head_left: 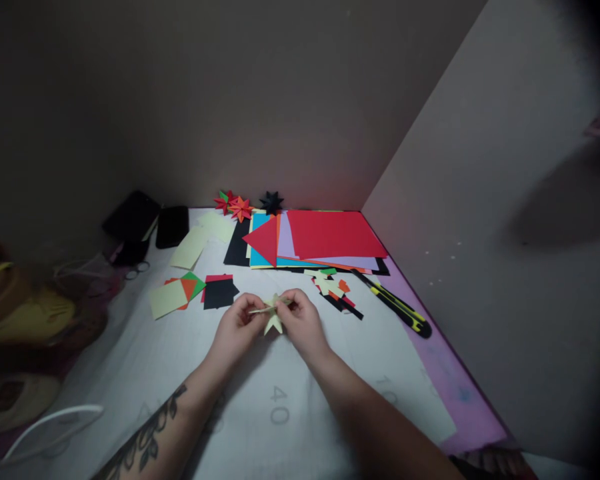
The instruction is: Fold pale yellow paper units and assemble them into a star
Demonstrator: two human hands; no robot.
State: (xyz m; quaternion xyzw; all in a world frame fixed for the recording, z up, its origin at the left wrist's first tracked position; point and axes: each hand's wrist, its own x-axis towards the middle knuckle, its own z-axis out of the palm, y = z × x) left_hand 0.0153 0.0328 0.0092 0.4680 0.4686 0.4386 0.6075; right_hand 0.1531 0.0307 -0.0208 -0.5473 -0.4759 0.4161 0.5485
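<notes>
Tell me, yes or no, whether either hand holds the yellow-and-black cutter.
No, the cutter lies beside the paper scraps, while the left hand and right hand both hold a pale folded paper.

"40" (279, 405) | on white sheet (300, 363) | other figures (387, 388) unclear

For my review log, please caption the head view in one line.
Left hand and right hand hold a pale folded paper piece, coloured sheets beyond, a utility knife to the right.
</notes>
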